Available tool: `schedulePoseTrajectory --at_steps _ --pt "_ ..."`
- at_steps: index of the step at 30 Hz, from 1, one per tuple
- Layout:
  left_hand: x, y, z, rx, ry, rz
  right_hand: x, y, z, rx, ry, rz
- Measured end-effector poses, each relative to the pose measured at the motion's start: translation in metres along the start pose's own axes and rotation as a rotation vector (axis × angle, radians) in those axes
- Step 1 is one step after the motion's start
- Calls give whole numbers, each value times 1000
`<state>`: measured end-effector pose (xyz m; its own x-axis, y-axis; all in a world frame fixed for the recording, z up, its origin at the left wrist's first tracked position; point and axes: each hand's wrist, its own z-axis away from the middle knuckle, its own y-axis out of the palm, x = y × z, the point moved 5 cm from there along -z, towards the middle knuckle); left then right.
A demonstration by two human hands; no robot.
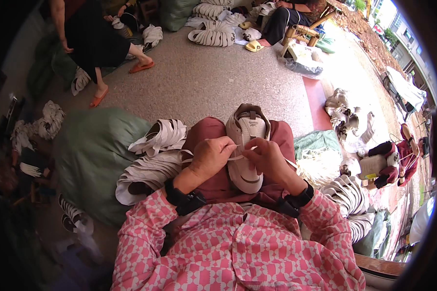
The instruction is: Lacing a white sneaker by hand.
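White low-cut shoe (247,145) with a grey-brown collar lies on the person's lap, across the dark red trousers (213,133), toe toward the body and heel opening pointing away. Over its middle both hands meet: the left hand (210,156) has its fingers pinched on a flat white lace (236,156), and the right hand (266,157) has its fingers closed on the same lace just beside it (the lace runs between the two hands, across the shoe's tongue). Black bands sit on both wrists, above pink-and-white patterned sleeves. Just beside the left knee, a pile of white shoe uppers (153,165) rests on a large green sack (92,155). Near the right knee lies a heap of loose white laces (318,167), with more stacked uppers (349,199) below it on the floor.
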<state>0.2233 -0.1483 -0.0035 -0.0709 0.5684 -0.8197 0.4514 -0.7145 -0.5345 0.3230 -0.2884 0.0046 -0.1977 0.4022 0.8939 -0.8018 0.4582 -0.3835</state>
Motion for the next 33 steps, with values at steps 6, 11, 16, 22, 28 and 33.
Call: schedulePoseTrajectory --at_steps 6,11,16,22,28,33 --pt "-9 7 -3 -76 82 -190 4 9 -3 -101 -143 175" --pt "3 11 -14 152 12 -211 6 6 -1 -142 -301 379" --pt "-46 -26 -36 137 487 -280 56 -33 -8 -175 -700 660" --pt "-34 -15 -58 592 459 -191 27 -25 -34 159 -680 372" --pt "-29 -9 -55 578 510 -120 27 -25 -28 100 -750 456" --pt "-21 -4 -53 479 502 -65 28 -13 -26 93 -772 504"
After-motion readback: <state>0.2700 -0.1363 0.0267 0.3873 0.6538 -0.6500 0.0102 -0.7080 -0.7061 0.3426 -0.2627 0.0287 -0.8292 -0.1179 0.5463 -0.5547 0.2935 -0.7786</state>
